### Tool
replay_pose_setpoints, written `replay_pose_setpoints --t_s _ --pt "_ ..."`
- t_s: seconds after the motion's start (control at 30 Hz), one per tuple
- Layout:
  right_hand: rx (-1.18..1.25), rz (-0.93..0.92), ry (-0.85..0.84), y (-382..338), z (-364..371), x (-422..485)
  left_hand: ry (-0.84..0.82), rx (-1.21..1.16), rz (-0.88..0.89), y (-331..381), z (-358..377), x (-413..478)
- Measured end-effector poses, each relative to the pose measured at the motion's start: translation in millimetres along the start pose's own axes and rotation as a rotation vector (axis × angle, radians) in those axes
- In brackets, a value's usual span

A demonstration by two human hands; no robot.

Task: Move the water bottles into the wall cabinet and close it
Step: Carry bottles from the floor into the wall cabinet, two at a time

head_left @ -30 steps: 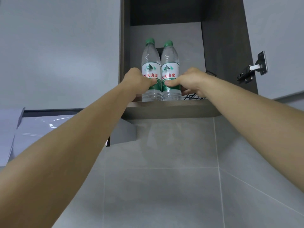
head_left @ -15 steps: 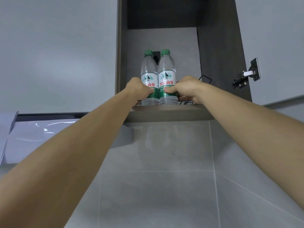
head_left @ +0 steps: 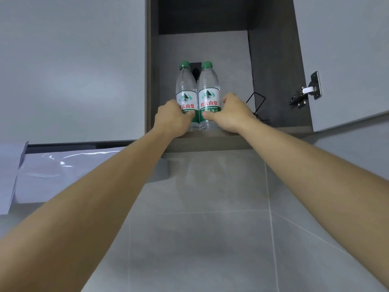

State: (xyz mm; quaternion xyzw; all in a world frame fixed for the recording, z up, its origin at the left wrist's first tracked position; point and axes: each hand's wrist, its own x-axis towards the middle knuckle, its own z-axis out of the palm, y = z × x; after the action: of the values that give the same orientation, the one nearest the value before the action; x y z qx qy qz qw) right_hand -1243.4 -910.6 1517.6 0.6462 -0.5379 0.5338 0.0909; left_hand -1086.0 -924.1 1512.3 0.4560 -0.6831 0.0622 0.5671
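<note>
two clear plastic water bottles with green caps, left bottle (head_left: pixel 186 95) and right bottle (head_left: pixel 209 94), stand touching on the brown wall cabinet (head_left: pixel 202 142) shelf, left hand (head_left: pixel 172 119) and right hand (head_left: pixel 232 113) fingers wrapped around them, so placing looks done while letting go and closing the open grey door (head_left: pixel 345 60) remain.

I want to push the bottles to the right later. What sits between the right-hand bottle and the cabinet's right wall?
In the head view, the right hand and a black wire rack behind it lie between the right bottle and the right wall.
</note>
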Motion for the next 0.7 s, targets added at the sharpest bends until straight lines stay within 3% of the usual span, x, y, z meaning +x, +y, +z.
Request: replay_pose_setpoints --t_s 0.17,0.3,0.47,0.7 --pt "0.064 -0.242 0.183 8.4 19.8 -70.6 0.150 -0.016 0.245 -14.4 -8.5 -67.9" --pt "0.238 -0.331 0.206 25.7 43.8 -148.0 0.125 -0.074 0.219 -43.1 -13.3 -146.9" --pt "0.446 -0.259 -0.051 47.9 80.4 -238.7 0.114 -0.055 0.073 -88.1 -29.0 -248.4" --pt "0.572 -0.265 -0.554 36.9 138.2 -360.8 -0.083 0.304 -0.139 -142.0 -102.8 -390.9"
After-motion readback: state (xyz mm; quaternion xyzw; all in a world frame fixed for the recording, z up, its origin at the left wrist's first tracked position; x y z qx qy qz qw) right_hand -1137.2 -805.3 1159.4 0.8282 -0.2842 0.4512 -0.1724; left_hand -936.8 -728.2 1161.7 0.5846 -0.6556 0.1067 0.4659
